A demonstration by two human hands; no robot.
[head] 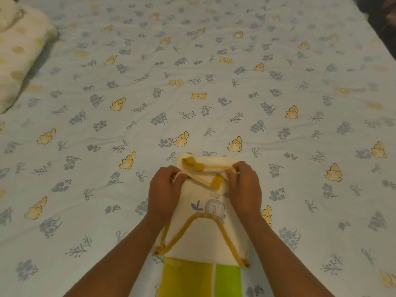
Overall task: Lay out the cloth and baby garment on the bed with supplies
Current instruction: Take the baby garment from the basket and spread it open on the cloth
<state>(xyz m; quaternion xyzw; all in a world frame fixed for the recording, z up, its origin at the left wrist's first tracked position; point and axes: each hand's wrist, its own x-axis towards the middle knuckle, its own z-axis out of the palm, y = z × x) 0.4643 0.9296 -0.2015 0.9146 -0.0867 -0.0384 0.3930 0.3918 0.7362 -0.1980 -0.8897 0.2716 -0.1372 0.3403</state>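
A cream baby garment (205,236) with mustard trim and a small lion print lies folded on the bed near the front edge. It rests on a folded cloth (188,279) with yellow and green stripes that sticks out below it. My left hand (165,189) grips the garment's upper left corner. My right hand (244,187) grips the upper right corner. Both hands pinch the mustard-edged top fold, which is slightly lifted.
The bed sheet (214,93) is pale blue with yellow animals and grey flowers and stretches wide on all sides. A cream pillow (19,52) with pale green dots lies at the far left. A dark gap (383,16) borders the bed's far right corner.
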